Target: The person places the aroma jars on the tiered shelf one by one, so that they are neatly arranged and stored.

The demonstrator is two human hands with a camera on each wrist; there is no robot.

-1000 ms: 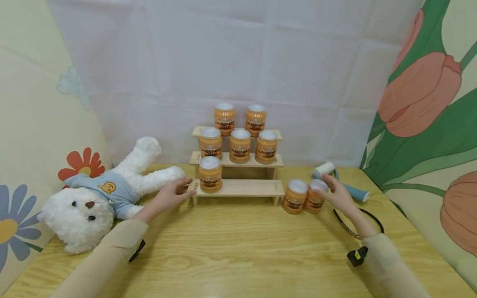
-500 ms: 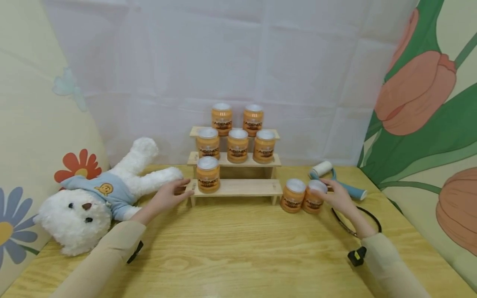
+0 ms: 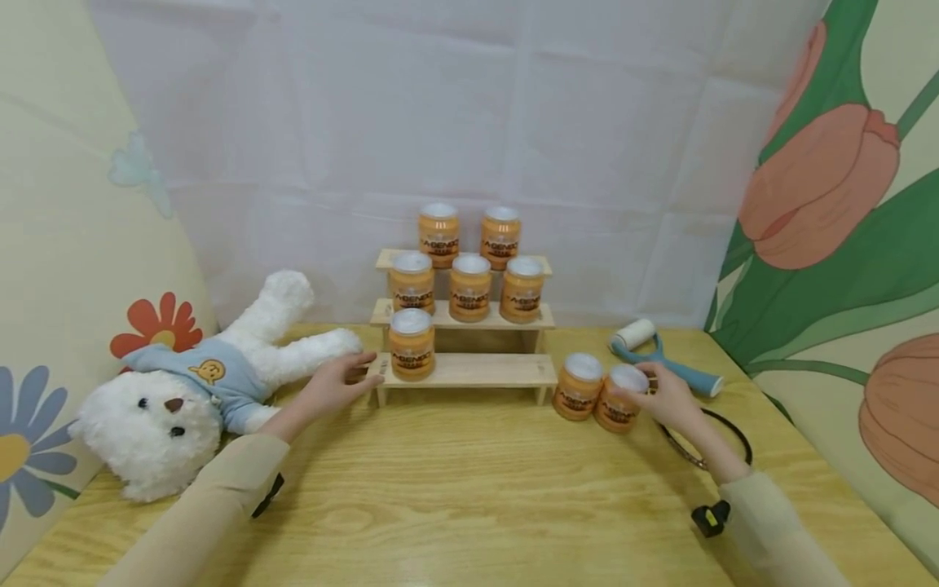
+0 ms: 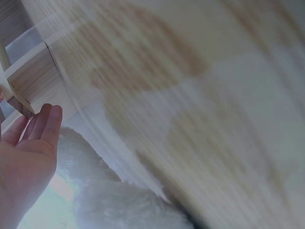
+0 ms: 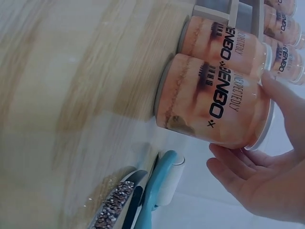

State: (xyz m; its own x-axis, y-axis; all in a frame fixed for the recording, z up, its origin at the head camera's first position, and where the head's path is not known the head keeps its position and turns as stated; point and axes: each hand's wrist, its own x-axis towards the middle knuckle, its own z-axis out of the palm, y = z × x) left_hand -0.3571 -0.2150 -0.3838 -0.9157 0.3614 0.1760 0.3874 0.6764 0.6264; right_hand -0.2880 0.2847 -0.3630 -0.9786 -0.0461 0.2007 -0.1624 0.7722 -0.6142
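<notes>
In the head view my right hand (image 3: 671, 399) holds an orange can (image 3: 618, 401) near its pale lid, thumb on one side and fingers on the other. This can leans slightly beside a second orange can (image 3: 578, 390); whether its base touches the table cannot be told. At the left end of the three-tier wooden rack (image 3: 491, 369), my left hand (image 3: 333, 390) holds the lowest plank's end with thumb and fingers. One can (image 3: 412, 346) stands on that tier. Three cans (image 3: 469, 292) occupy the middle tier and two (image 3: 501, 240) the top.
Left of the rack lies a white plush bear (image 3: 172, 416) in a blue shirt. Behind my right hand is a blue-handled roller (image 3: 689, 377) with a white head. A dark, sparkly headband (image 3: 741, 432) lies near my right wrist. A white cloth (image 3: 469, 106) hangs behind.
My right hand has shifted the outer can slightly toward me and to the right, and it now leans a little. The left hand keeps its place at the rack.
</notes>
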